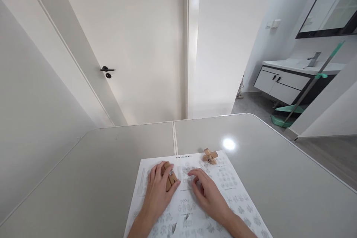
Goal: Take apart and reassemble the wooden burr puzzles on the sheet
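My left hand (158,187) curls over brown wooden puzzle blocks (171,178), thumb and fingers around them; its palm hides part of them. One block shows a dark mark on its face. Beneath both hands lies a large white instruction sheet (184,197) printed with small grey diagrams. Over the middle of that sheet is my right hand (208,195), index finger stretched toward the printed pictures and thumb apart from it, with nothing seen in its grasp. A cross-shaped wooden burr puzzle (210,156) sits at the sheet's far right corner.
The sheet rests on a grey table (106,178) with a seam (174,137) across its far half. Beyond the table stands a white door (145,44) with a black handle (107,69). At right are a sink cabinet (281,81) and a green dustpan (280,121).
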